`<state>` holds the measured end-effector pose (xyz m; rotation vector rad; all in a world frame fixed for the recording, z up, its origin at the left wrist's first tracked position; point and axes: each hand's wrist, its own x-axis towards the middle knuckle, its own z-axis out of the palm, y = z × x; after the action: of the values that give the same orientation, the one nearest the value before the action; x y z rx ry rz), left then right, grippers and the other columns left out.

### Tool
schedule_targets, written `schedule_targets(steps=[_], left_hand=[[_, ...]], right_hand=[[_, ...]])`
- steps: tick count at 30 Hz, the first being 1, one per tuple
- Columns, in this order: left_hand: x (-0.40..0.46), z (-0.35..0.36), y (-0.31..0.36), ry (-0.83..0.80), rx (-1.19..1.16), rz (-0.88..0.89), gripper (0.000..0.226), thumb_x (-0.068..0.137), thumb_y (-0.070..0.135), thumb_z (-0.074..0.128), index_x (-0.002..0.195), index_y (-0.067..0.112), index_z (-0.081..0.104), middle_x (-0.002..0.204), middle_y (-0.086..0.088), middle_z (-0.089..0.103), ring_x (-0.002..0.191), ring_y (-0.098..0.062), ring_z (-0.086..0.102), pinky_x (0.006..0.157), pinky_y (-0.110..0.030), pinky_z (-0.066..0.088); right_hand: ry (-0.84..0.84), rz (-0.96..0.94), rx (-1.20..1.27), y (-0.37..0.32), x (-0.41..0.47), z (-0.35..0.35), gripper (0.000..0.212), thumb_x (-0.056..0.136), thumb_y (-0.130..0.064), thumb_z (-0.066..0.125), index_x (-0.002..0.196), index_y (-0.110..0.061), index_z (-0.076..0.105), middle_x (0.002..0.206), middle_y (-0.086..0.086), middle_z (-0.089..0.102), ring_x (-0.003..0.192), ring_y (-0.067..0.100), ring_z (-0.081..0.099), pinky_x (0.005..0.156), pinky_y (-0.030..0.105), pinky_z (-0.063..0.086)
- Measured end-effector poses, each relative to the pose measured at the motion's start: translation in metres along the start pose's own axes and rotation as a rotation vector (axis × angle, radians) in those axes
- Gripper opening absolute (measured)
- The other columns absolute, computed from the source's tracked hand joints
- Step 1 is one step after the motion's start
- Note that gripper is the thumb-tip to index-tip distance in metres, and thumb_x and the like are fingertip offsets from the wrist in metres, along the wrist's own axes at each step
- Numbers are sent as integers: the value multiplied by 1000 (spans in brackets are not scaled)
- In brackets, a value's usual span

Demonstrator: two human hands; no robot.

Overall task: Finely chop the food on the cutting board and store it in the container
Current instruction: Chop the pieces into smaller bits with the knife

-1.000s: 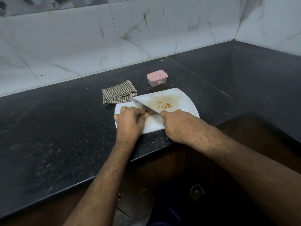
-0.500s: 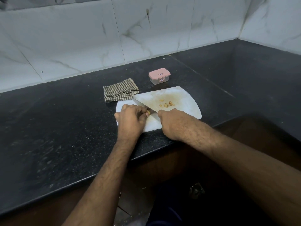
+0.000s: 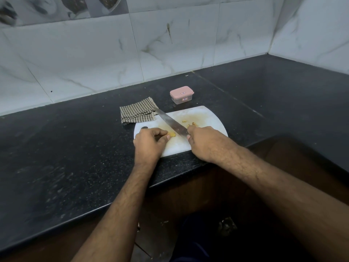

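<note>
Yellow food chunk (image 3: 171,134), on white plastic cutting board (image 3: 207,118), being pinched by left hand (image 3: 150,143) fingers while right hand (image 3: 204,143), gripping steel knife (image 3: 171,122), is swinging the blade tip outward since earlier, chopping unfinished, pink-lidded container (image 3: 181,94) closed.

A folded checked cloth (image 3: 137,114) lies on the black table (image 3: 71,152), just beyond the left hand. White marbled wall tiles (image 3: 105,53) rise behind the table, far past both hands. Brown cabinet fronts (image 3: 188,190) show below the table's edge.
</note>
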<state>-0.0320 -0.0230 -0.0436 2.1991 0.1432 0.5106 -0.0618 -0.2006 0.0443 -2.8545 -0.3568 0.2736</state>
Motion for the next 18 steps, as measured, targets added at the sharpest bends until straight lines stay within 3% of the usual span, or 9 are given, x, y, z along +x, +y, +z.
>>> schedule_targets(steps=[3,14,18], left_hand=[[-1,1,1,-7,7,23,11,84,21,84,95,22,83,84,33,65,96,-10,70,107,-50,49],[1,2,-2,-3,73,80,7,83,25,84,88,30,82,78,36,58,103,-18,65,99,-52,51],[1,1,-2,3,136,82,8,87,23,81,92,28,82,87,29,64,110,-16,61,102,-44,40]], right_hand=[[-42,7,-36,-3,-4,3,31,106,-24,42,136,-22,46,106,4,49,96,21,53,78,36,48],[-48,17,-87,-12,-5,8,34,104,-20,43,138,-21,43,97,3,46,91,20,52,74,34,46],[-74,23,-98,-18,-5,4,39,102,-16,45,141,-22,41,99,4,45,92,20,50,77,35,47]])
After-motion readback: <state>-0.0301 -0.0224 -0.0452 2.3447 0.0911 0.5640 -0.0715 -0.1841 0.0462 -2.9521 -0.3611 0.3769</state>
